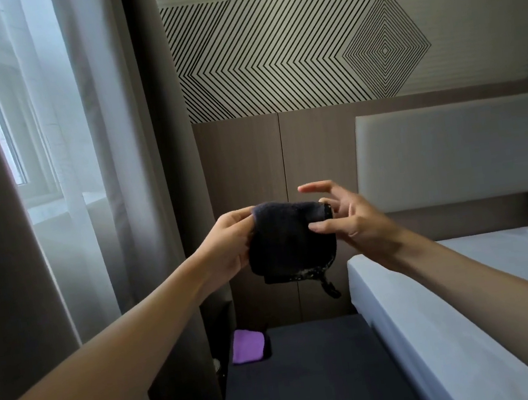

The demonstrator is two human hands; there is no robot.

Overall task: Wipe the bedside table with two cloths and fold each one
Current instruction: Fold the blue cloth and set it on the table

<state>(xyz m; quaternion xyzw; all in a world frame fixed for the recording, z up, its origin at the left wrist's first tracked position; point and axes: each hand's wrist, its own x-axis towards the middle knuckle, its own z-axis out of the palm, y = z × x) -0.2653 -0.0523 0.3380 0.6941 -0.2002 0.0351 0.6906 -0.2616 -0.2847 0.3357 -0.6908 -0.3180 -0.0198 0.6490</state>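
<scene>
A dark blue-black cloth (289,240), folded into a small thick square, hangs in the air above the bedside table (313,378). My left hand (228,244) grips its left edge. My right hand (345,212) pinches its right edge with the thumb, the other fingers spread. A short loop tag dangles from the cloth's lower corner. A purple cloth (248,344) lies folded at the far left corner of the dark tabletop.
A bed with a white sheet (471,306) and a grey headboard (451,151) stands close on the right of the table. Heavy brown curtains (159,180) and a sheer curtain over a window hang on the left. A wood-panelled wall is behind.
</scene>
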